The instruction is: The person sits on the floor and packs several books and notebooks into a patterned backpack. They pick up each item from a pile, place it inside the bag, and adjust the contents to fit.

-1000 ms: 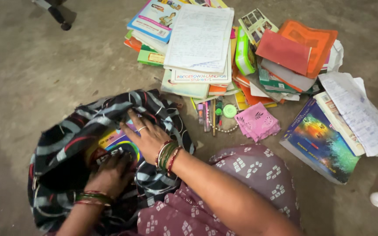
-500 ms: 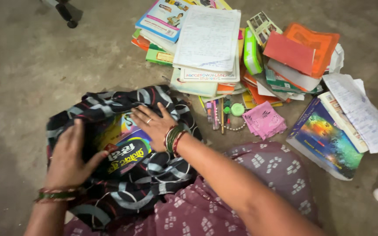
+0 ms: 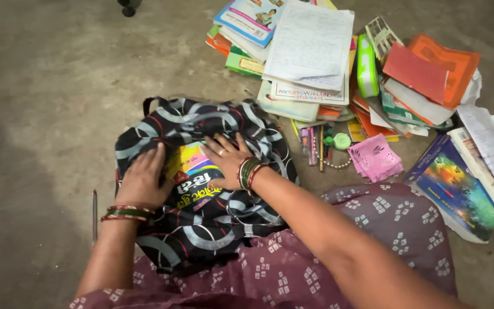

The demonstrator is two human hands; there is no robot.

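I sit on a bare grey concrete floor [image 3: 47, 86], worn and stained, lit brighter to my left, with the black patterned bag [image 3: 201, 189] lying against my maroon-clad knee [image 3: 373, 223]. My left hand [image 3: 143, 180] rests flat on the bag's left side, fingers spread and gripping nothing, while my right hand [image 3: 230, 160] presses open-palmed on the colourful book [image 3: 192, 171] showing in the bag's mouth. Beyond lie a heap of books [image 3: 315, 63], a pink cloth [image 3: 375, 160], pens [image 3: 313, 146] and, far left, a pencil [image 3: 94, 214].
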